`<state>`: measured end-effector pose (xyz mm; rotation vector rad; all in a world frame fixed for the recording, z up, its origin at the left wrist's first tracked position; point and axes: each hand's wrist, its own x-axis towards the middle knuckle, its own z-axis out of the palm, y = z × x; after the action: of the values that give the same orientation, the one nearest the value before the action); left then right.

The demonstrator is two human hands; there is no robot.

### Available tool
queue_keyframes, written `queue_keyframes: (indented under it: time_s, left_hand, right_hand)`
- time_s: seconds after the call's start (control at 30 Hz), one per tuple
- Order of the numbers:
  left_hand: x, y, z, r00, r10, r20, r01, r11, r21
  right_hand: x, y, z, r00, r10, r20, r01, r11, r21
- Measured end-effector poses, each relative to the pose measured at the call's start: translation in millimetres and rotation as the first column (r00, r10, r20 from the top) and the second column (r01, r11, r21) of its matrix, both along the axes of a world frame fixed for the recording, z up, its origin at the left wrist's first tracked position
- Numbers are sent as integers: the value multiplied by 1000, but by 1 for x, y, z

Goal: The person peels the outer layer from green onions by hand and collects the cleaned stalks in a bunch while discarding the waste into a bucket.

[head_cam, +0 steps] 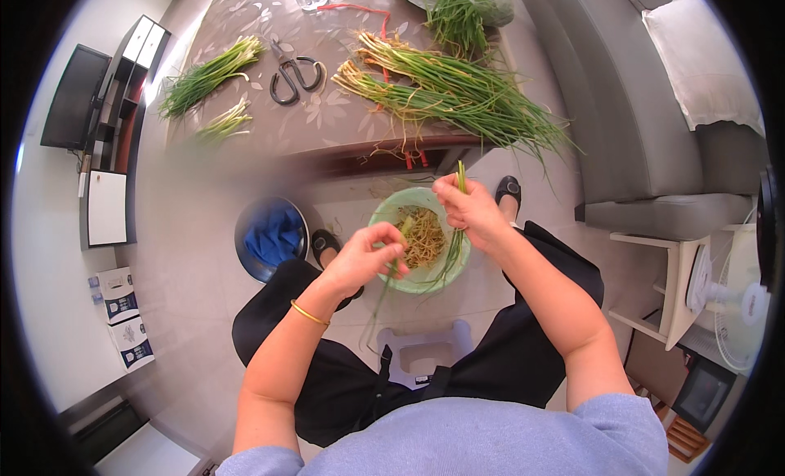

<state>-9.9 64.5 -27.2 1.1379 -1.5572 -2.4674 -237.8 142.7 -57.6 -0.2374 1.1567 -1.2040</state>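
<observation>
Over the left side of a pale green basin (pixel 455 268), my left hand (pixel 375 250) pinches a thin green chive stalk (pixel 381 304) that trails down toward my lap. My right hand (pixel 469 209) grips a small bunch of chives (pixel 461 176) above the basin's right rim, pale ends up and green leaves hanging. Dry yellowish trimmings (pixel 424 238) lie inside the basin. On the table in front of me, a large heap of untrimmed chives (pixel 454 99) spreads at the right. Two neater piles of chives, a larger one (pixel 214 74) and a smaller one (pixel 227 121), are at the left.
Black-handled scissors (pixel 291 74) lie on the patterned table (pixel 319 123) beside a red string (pixel 356 8). A metal bowl with a blue cloth (pixel 270 234) stands left of the basin. A lilac plastic stool (pixel 463 338) is beneath me. A grey sofa (pixel 604 108) and white fan (pixel 736 304) stand right.
</observation>
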Motion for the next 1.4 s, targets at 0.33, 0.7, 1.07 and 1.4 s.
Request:
queue_keyframes:
  time_s: [0.33,0.7,1.07,1.4]
  left_hand:
    - [-18,12,-12,960,241,-142,-258,959,-115]
    - [-30,9,-8,935,339,-106,-340,940,15]
    - [-9,-26,-10,827,557,-76,-562,818,-125]
    - [-8,-21,-15,838,540,-75,-545,827,-137]
  right_hand:
    - [18,4,-1,961,86,264,-81,996,-28]
    - [35,5,21,981,138,137,-134,990,-36]
    - [15,13,-4,850,223,-477,-301,949,-94]
    - [38,12,20,625,80,-777,-306,940,-150]
